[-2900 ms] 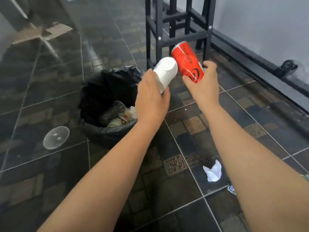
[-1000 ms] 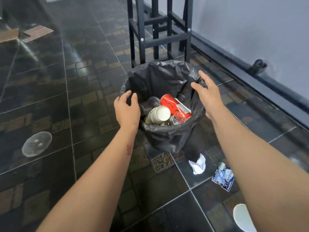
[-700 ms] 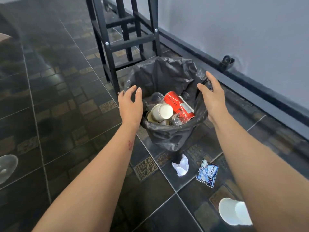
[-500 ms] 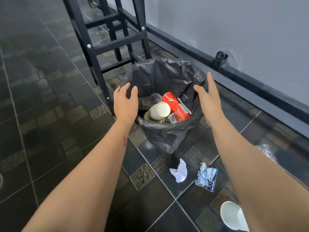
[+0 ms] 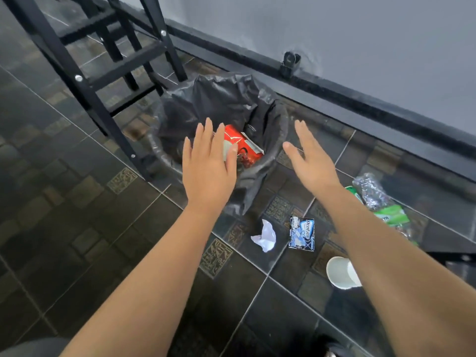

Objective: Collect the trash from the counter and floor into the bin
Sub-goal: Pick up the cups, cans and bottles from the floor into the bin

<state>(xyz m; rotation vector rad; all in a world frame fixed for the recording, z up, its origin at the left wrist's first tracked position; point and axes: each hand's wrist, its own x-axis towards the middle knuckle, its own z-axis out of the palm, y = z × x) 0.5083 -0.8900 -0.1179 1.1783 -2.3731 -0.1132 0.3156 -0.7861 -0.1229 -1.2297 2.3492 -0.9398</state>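
A bin lined with a black bag [image 5: 268,117] stands on the dark tiled floor by the wall. A red can [image 5: 240,145] lies inside it, partly hidden by my left hand [image 5: 208,166], which hovers open over the bin's near rim. My right hand [image 5: 309,158] is open too, just right of the bin, holding nothing. On the floor in front of the bin lie a crumpled white paper [image 5: 265,237] and a blue-and-white wrapper [image 5: 302,233]. A white paper cup [image 5: 340,273] lies on its side under my right forearm. A crushed clear plastic bottle with a green label [image 5: 378,199] lies further right.
A black metal stool frame [image 5: 85,81] stands left of and behind the bin, one leg close to its rim. A grey wall with a dark skirting [image 5: 360,99] runs behind, with a small black fitting [image 5: 289,61] on it.
The red can and a white cup left my hands and landed in the bin. My view has swung right and closer; both hands have opened flat and lifted off the rim.
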